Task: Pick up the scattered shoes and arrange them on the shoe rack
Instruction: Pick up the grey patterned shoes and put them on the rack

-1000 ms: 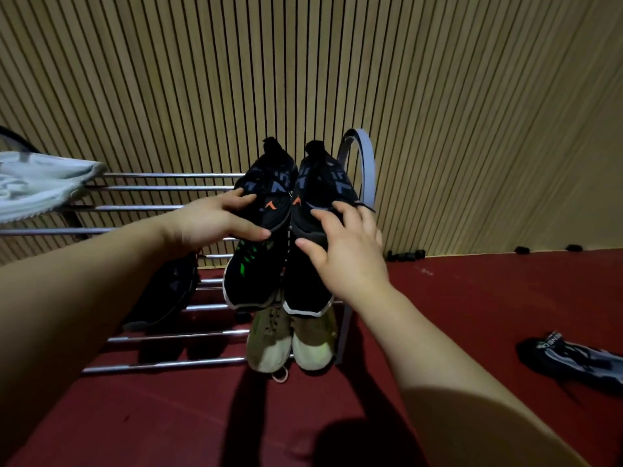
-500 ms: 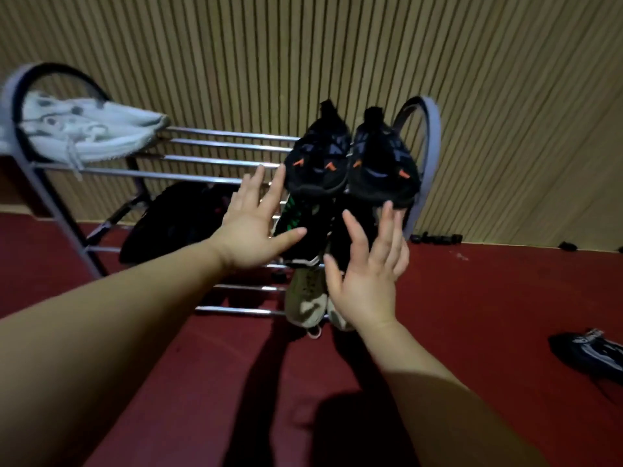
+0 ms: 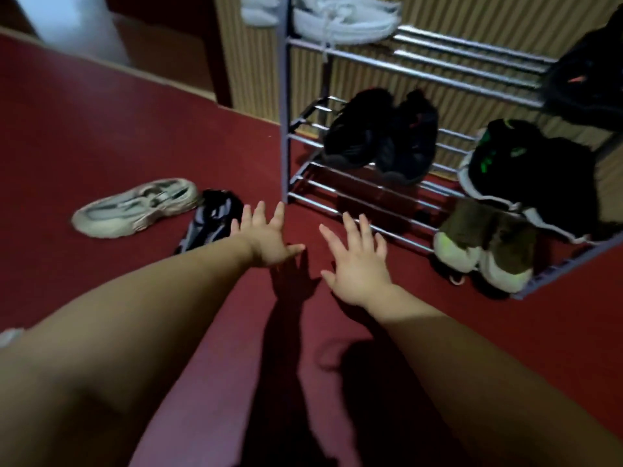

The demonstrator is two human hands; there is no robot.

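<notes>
Reaching out over the red floor, both hands are spread wide and hold nothing. The shoe rack stands just beyond them, with three tiers of metal rails. Its near corner post rises beyond the left hand, and the right hand lies before the lowest rails.

Two loose shoes rest on the floor to the left. The pale sneaker lies well left of the left hand. The dark grey-striped shoe sits just beside that hand and is partly hidden by the wrist.

Four pairs sit on the rack:
- white pair, top tier, cut off by the frame
- black pair, middle tier
- green-marked pair, middle tier
- olive pair, lowest tier

An orange-marked dark shoe at the top right is blurred and cropped, so its count cannot be told.
</notes>
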